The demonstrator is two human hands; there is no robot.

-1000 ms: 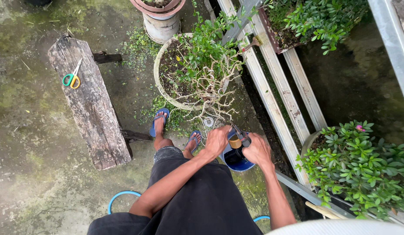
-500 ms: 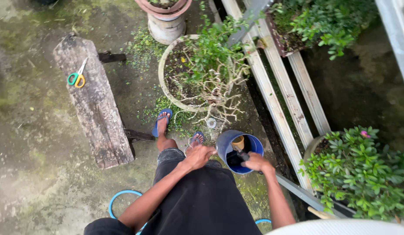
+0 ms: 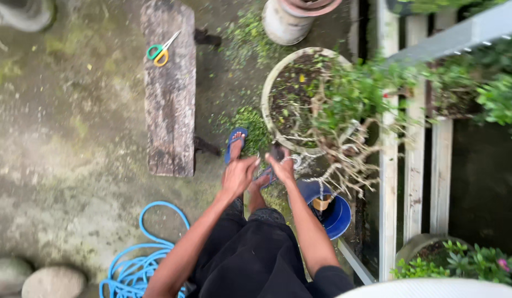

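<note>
Holding a small dark tool (image 3: 276, 153) in the right hand (image 3: 282, 167), the person stands over the potted shrub (image 3: 344, 105), whose bare pale branches spread just past the fingers. The picture is blurred by motion, so what kind of tool it is cannot be told, nor how tightly the right fingers close on it; they look curled around its lower end. The left hand (image 3: 238, 175) is beside the right, almost touching it, fingers half bent, and seems to hold nothing, though the blur leaves that unsure.

To work well here, I judge the head should settle first so the branches come sharp. The left hand is best used to steady one twig just ahead of the tool, fingers kept clear of its tip. The blue bucket (image 3: 336, 212) sits below the right forearm, close to the shrub's lowest branches; a careless elbow could knock it. The foot in a blue sandal (image 3: 235, 144) is right under both hands, so anything dropped lands there. Scissors (image 3: 160, 51) lie on the wooden bench (image 3: 169, 110), well beyond the left hand, and a blue hose (image 3: 140, 265) coils behind the left elbow.
</note>
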